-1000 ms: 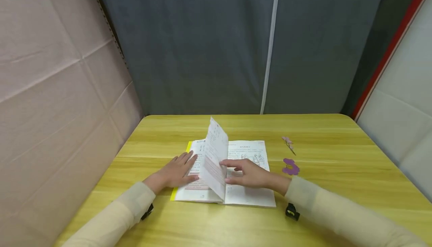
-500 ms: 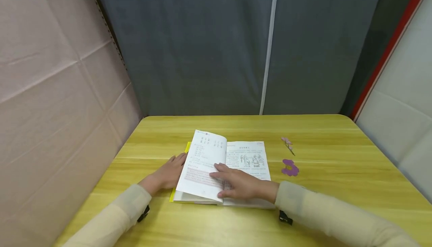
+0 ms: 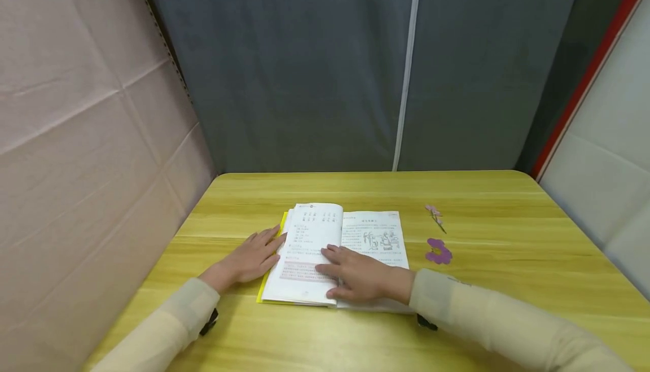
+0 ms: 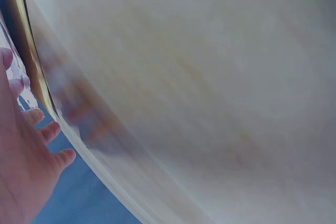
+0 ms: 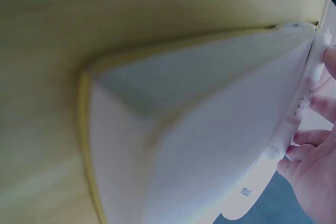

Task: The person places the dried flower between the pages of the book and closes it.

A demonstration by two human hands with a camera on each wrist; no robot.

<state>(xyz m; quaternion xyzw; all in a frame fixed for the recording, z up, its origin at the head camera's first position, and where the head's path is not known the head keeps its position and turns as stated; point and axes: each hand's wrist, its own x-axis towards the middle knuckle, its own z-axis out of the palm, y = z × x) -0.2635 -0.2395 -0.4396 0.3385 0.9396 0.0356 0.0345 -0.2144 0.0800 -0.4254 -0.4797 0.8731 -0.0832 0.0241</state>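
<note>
An open book (image 3: pixel 312 242) with printed pages and a yellow cover edge lies on the wooden table. My right hand (image 3: pixel 358 276) rests across its middle fold, the spread fingers on the left page near a pink text block. At the left edge of the book, my left hand (image 3: pixel 251 259) has its fingers extended, the tips touching the page edge. In the right wrist view the right hand (image 5: pixel 315 156) lies against the pages. The left wrist view shows the left hand (image 4: pixel 31 156) with fingers spread at the far left.
To the right of the book, a small pink flower sprig (image 3: pixel 435 218) lies above a purple scalloped, C-shaped piece (image 3: pixel 439 252). The wooden table (image 3: pixel 487 231) ends at a grey curtain (image 3: pixel 304 78) behind. Pale fabric walls stand on both sides.
A raised page has turned over from right to left and now lies flat. My right hand moved left with it onto the page. My left hand slid out to the book's edge.
</note>
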